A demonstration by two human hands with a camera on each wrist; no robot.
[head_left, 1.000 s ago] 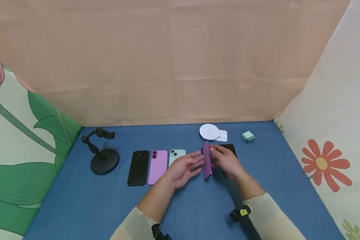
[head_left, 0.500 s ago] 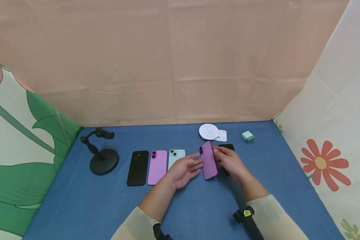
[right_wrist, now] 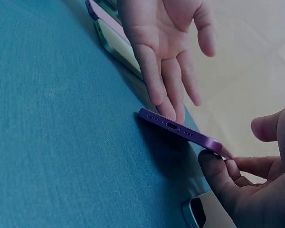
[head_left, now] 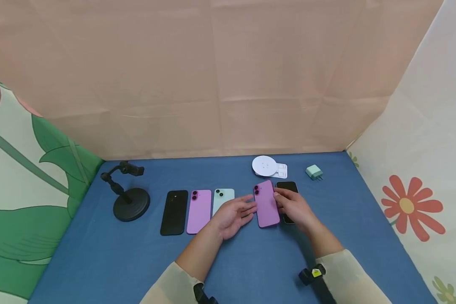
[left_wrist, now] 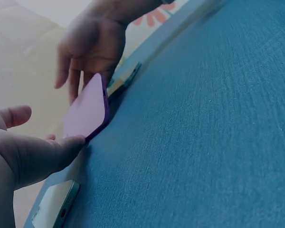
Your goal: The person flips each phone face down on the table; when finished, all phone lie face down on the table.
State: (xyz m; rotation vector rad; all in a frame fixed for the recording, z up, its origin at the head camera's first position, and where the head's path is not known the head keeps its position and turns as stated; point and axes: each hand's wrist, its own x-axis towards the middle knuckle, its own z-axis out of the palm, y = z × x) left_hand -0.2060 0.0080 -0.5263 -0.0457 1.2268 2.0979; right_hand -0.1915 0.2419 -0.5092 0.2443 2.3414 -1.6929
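A purple smartphone (head_left: 266, 204), its back with two camera lenses turned up, is held between both hands above the blue cloth. My right hand (head_left: 294, 207) grips its right edge with the fingertips, one of them under the edge in the right wrist view. On the opposite side my left hand (head_left: 235, 215) has its fingers extended, fingertips right at the phone's left edge. The phone's charging port end (right_wrist: 172, 126) shows in the right wrist view, with a shadow beneath. Partly behind my right hand lies a black phone (head_left: 287, 185).
Left of the hands lie a black phone (head_left: 174, 213), a lilac phone (head_left: 199, 212) and a pale green phone (head_left: 223, 194), side by side. A black stand (head_left: 131, 205) is at far left. A white round disc (head_left: 264, 166) and a mint charger plug (head_left: 314, 172) lie at the back.
The purple phone has turned from nearly edge-on to showing its back toward the head camera. My right hand has moved slightly right with its edge; my left hand has barely moved.
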